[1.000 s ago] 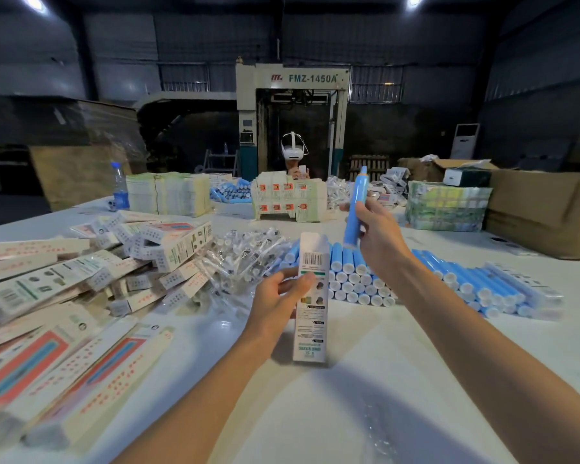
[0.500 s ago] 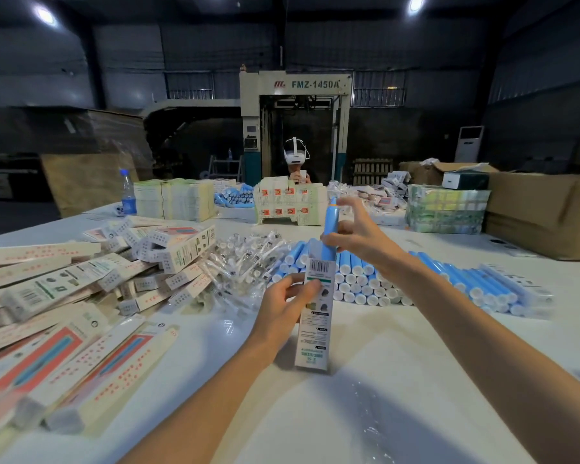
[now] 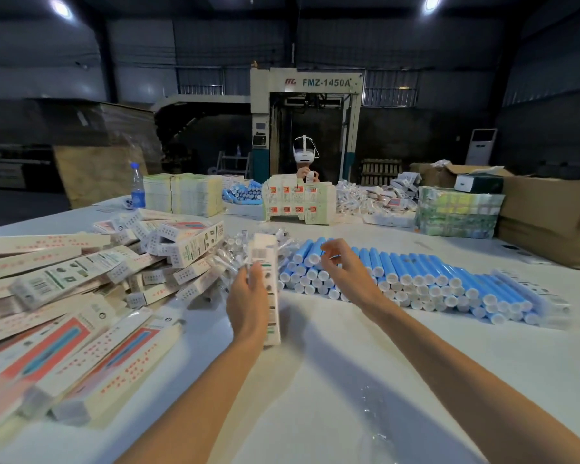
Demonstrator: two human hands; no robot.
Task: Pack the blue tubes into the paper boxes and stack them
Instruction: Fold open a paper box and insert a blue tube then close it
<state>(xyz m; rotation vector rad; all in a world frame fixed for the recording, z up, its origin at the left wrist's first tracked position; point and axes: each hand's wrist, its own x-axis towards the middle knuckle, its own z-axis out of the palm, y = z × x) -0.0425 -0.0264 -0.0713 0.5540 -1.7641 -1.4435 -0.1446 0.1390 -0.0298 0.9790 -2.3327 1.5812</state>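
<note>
A tall white paper box (image 3: 269,289) stands upright on the white table (image 3: 332,380), and my left hand (image 3: 248,301) grips it along its left side. No blue tube shows above the box top. My right hand (image 3: 344,267) hovers to the right of the box, over the near end of a stacked row of blue tubes (image 3: 416,279), fingers loosely curled and holding nothing. Packed and flat paper boxes (image 3: 71,296) lie heaped on the left.
A pile of clear plastic-wrapped parts (image 3: 228,252) lies behind the box. Across the table a person in a white headset (image 3: 304,154) works behind stacked boxes (image 3: 298,202). Flat box stacks (image 3: 183,194), a water bottle (image 3: 137,185) and cardboard cartons (image 3: 549,212) line the far edge.
My right hand lowered the blue tube into the top of the upright box, then let go and moved right over the tube stack. The left hand kept its grip on the box.
</note>
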